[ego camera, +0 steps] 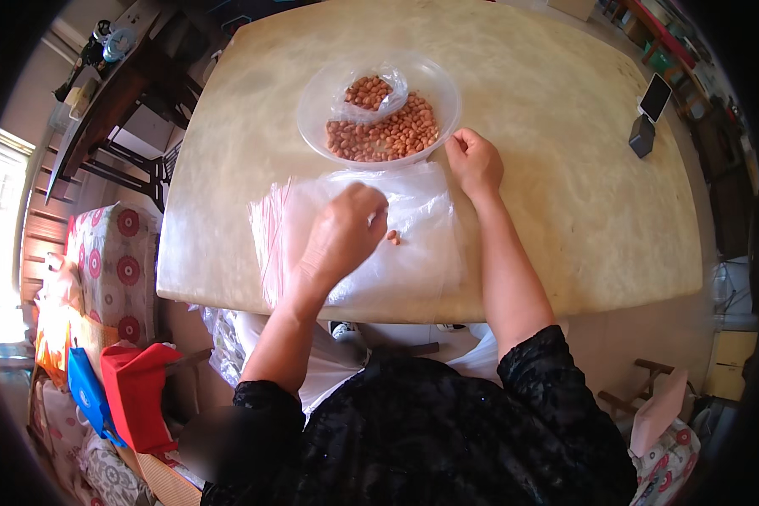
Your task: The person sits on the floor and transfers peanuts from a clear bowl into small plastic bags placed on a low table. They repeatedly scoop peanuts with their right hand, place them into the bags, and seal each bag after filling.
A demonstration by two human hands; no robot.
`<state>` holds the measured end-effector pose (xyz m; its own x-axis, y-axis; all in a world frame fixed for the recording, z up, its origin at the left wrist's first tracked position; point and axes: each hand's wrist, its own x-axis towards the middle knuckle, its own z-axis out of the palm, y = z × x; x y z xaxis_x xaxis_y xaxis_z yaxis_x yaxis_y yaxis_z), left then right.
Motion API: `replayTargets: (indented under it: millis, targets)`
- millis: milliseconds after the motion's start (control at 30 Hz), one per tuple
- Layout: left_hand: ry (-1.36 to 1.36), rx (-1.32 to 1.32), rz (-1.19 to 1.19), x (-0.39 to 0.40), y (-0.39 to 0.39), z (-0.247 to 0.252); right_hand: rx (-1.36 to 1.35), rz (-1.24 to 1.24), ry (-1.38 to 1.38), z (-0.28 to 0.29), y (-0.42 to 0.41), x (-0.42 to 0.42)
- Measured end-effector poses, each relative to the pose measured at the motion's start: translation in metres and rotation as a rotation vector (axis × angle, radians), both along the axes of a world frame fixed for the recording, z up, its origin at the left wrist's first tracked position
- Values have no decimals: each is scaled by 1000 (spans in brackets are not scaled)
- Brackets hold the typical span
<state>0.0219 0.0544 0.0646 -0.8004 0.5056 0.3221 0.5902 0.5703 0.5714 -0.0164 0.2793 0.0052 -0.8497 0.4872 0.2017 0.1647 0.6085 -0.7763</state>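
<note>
My left hand point(349, 231) is raised over a stack of clear plastic bags point(411, 272), its fingers curled; whether it holds anything is hidden. A few loose peanuts point(393, 238) lie on the bags, just right of this hand. My right hand point(475, 163) rests loosely curled at the lower right rim of a translucent plastic bowl point(449, 95); nothing plainly shows in it. Reddish-brown peanuts point(411, 126) fill the bowl's near and right part. Inside the bowl, on the peanuts, sits an open clear plastic bag point(395, 79) with more peanuts in it.
The bowl and bags are on a large pale table point(582, 190) with a curved near edge point(632, 302). Pinkish strips point(272, 240) run along the bags' left side. A small device with a dark screen point(655, 98) stands at the right. A red bag point(136, 392) is at the lower left.
</note>
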Motion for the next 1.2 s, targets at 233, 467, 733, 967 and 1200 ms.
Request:
replayTargets:
  millis: [233,467,733,967,1200]
  targets:
    - [456,182,169,-104,25,53,12,14,51,-4,-2,0]
    - [108,12,22,-26,1,27,48,-2,34,-5,3,-2]
    - [-89,-262,-65,16,-1,-26,44,12,15,-6,4,-4]
    - [-10,37,-29,2,5,6,26,4,-15,-1,2,0]
    - [330,131,214,-88,20,57,24,5,-1,0,1,0]
